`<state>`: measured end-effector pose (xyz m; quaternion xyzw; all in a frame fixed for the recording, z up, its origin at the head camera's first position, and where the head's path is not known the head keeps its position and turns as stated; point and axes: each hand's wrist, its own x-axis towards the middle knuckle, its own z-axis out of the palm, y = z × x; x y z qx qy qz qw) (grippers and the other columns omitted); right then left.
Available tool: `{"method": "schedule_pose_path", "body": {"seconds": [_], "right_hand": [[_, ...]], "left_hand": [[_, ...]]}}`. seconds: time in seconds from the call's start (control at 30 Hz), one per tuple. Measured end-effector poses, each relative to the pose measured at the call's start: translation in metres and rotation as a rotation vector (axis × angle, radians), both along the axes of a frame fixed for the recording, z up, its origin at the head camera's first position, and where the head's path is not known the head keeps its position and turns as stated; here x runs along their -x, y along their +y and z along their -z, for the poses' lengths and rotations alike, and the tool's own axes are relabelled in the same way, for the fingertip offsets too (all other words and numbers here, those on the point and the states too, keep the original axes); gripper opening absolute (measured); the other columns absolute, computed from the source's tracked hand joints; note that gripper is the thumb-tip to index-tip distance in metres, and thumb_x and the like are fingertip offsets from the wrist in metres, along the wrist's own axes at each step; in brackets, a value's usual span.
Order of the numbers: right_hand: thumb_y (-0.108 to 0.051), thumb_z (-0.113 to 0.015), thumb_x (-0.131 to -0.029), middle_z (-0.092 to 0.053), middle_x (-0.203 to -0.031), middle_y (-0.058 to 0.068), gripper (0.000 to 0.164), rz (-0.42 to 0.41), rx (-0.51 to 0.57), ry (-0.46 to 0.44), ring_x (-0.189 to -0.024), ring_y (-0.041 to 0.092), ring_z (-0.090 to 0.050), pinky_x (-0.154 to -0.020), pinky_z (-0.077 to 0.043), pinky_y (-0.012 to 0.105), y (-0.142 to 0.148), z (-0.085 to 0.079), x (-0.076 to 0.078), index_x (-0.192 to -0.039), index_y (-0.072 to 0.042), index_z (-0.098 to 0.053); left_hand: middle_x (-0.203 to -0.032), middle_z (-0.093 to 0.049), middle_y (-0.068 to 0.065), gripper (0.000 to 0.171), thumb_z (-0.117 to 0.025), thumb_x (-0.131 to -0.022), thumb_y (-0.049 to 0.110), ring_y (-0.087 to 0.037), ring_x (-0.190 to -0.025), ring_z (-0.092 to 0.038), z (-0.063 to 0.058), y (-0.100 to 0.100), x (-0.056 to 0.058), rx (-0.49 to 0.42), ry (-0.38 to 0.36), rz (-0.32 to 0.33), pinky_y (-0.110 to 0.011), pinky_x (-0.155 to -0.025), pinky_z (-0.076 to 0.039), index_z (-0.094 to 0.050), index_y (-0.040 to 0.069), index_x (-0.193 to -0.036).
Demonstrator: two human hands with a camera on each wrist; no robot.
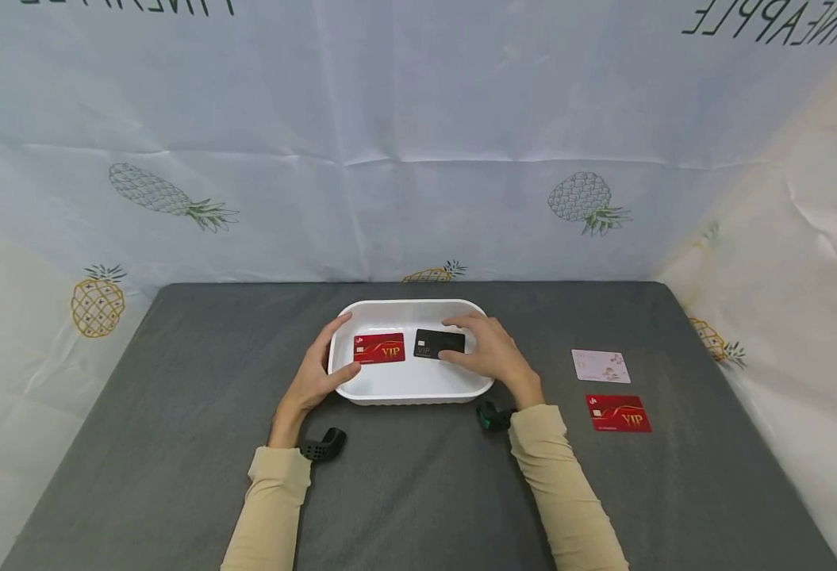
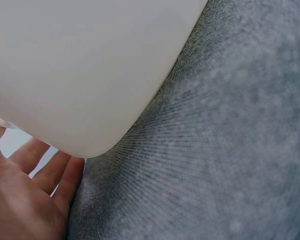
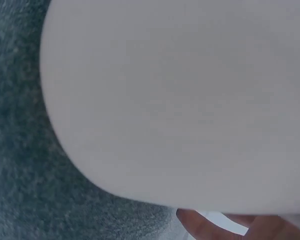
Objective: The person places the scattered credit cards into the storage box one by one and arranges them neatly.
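Observation:
A white tray [image 1: 411,388] with rounded corners stands on the grey cloth. My left hand [image 1: 314,369] grips its left end, fingers along the outer side and thumb over the rim, the thumb tip close to a red VIP card [image 1: 379,348] lying inside. At the tray's right end, my right hand [image 1: 493,349] holds a black VIP card [image 1: 435,343] between thumb and index finger, beside the red one. Both wrist views are mostly filled by the tray's outer wall [image 2: 90,75], with part of each hand at the bottom.
To the right on the cloth [image 1: 175,476] lie a pale pink card [image 1: 601,366] and, nearer me, another red VIP card [image 1: 619,413]. A pineapple-print curtain [image 1: 361,214] hangs behind the table's back edge. Black devices [image 1: 324,446] are worn on both wrists.

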<state>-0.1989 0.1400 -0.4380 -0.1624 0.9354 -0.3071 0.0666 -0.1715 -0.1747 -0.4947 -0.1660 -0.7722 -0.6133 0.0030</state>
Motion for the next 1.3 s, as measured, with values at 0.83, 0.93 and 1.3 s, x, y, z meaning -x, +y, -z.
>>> {"method": "schedule_pose_path", "body": {"seconds": [0.83, 0.93, 1.3], "right_hand": [[-0.023, -0.082, -0.087, -0.066, -0.123, 0.018, 0.053, -0.082, 0.2, 0.11, -0.093, 0.03, -0.056, -0.078, -0.048, 0.04, 0.033, -0.005, -0.006, -0.134, -0.005, -0.065], [-0.02, -0.083, -0.086, -0.065, -0.125, 0.019, 0.052, -0.076, 0.231, 0.121, -0.105, 0.034, -0.059, -0.084, -0.052, 0.044, 0.04, -0.007, -0.007, -0.133, -0.005, -0.066], [-0.018, -0.083, -0.086, -0.063, -0.134, 0.014, 0.054, -0.056, 0.293, 0.087, -0.128, 0.038, -0.059, -0.099, -0.05, 0.063, 0.067, -0.011, -0.014, -0.136, -0.009, -0.064]], "left_hand": [[-0.156, -0.04, -0.024, 0.081, -0.07, -0.086, 0.009, -0.043, -0.13, -0.05, 0.001, -0.001, 0.0, -0.002, 0.003, -0.003, -0.022, -0.098, -0.048, -0.033, 0.006, -0.158], [-0.155, -0.04, -0.024, 0.081, -0.071, -0.086, 0.009, -0.043, -0.13, -0.05, 0.001, 0.0, 0.0, -0.005, 0.006, 0.002, -0.021, -0.099, -0.048, -0.033, 0.006, -0.158], [-0.155, -0.039, -0.024, 0.081, -0.071, -0.086, 0.009, -0.043, -0.129, -0.05, 0.001, 0.0, 0.0, -0.013, 0.003, 0.004, -0.018, -0.096, -0.048, -0.033, 0.006, -0.158]]}}
